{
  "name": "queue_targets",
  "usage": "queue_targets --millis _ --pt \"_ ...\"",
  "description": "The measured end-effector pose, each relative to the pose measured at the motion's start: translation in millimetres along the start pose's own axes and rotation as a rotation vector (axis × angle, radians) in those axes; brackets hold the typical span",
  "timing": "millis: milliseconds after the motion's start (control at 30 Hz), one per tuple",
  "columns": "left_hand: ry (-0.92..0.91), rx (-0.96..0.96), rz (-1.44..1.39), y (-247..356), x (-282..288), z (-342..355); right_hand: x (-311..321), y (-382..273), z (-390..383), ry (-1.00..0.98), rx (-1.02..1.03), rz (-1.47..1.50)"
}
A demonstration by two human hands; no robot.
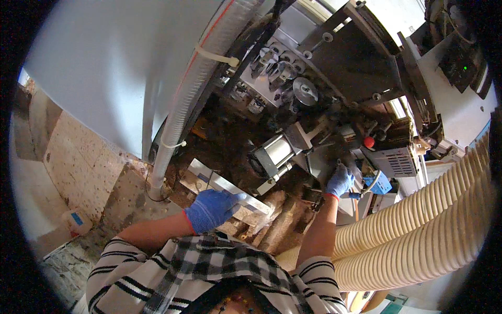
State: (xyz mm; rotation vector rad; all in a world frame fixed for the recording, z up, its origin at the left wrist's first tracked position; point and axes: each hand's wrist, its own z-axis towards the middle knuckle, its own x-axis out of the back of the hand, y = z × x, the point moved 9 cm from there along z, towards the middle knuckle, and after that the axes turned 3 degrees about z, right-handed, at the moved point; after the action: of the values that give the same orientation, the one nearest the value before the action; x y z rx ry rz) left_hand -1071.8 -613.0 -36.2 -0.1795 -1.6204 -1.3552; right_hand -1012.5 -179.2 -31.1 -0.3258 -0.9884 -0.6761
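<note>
My left hand (pixel 212 210), in a blue knit glove with a red cuff, is closed over the near edge of a flat silvery metal rail (pixel 226 188) at the machine's front. To the right, my right hand (pixel 340 181), gloved alike, reaches into the dark machine with its fingers bent together; what they grip is too small and dark to make out. Between the hands, deeper in, sits a pneumatic cylinder (pixel 277 150) with a pale barrel and metal end blocks. A red knob (pixel 368 142) shows beyond my right hand.
Two thick ribbed cream hoses (pixel 408 225) run along the right. A clear hose (pixel 180 99) with cable ties comes down at the left beside a grey panel (pixel 99 73). Metal rollers and a disc (pixel 305 91) stand farther in. A blue box (pixel 377 183) is near my right hand; sawdust-like debris lies below.
</note>
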Motion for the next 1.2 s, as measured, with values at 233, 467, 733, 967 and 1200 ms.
queue_targets --millis 233,467,733,967,1200 --pt "-0.16 0.077 0.075 -19.2 -0.9 -16.2 -4.9 12.9 4.0 -0.012 -0.092 0.023" --pt "-0.162 -0.021 0.081 -0.1 -25.0 -34.8 51.2 1.8 -31.1 0.349 -0.122 0.055" --pt "-0.629 -0.336 0.205 52.9 -158.0 -103.1 115.3 -109.3 -370.1 -0.663 0.327 0.25" --pt "-1.099 -0.489 0.235 162.6 -327.3 -177.6 265.1 154.9 -730.3 -0.57 -1.027 0.471" --pt "-1.187 -0.532 0.317 272.9 -504.1 -237.8 377.9 270.9 -914.0 -0.236 -1.445 0.385"
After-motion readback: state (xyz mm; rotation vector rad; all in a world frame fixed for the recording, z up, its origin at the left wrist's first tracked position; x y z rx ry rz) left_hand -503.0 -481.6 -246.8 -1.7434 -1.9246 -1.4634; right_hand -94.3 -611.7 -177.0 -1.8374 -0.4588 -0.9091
